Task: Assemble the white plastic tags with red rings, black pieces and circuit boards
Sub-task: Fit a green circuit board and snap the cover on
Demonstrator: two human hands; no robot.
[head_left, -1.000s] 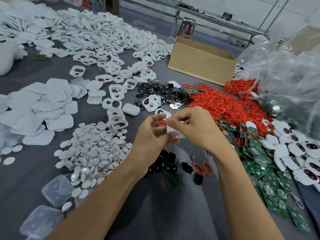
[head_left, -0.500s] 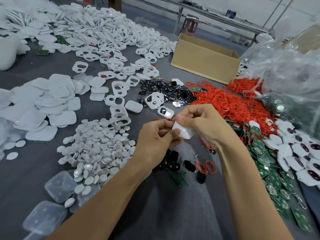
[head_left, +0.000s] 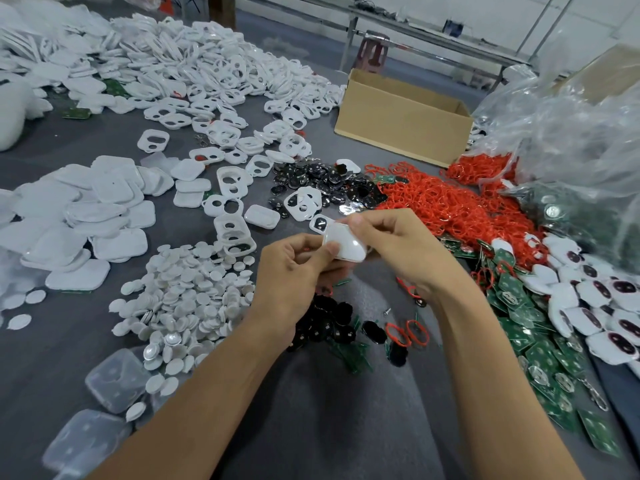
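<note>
My two hands meet above the middle of the grey table and hold one white plastic tag (head_left: 346,244), its smooth back facing me. My left hand (head_left: 294,271) pinches its left edge with the thumb on top. My right hand (head_left: 398,247) grips its upper right side with curled fingers. Under my hands lie loose black pieces (head_left: 332,320), two red rings (head_left: 407,333) and green circuit boards (head_left: 519,327). A large heap of red rings (head_left: 450,206) sits behind my right hand.
White tag shells lie in piles at the left (head_left: 79,216) and far back (head_left: 194,57). Small white discs (head_left: 187,299) are heaped near my left forearm. A cardboard box (head_left: 401,123) stands at the back, clear plastic bags (head_left: 571,140) at the right, finished tags (head_left: 606,306) beside them.
The white tag has been turned in my hands so that more of its smooth back faces me, and my hands have sunk slightly toward the table.
</note>
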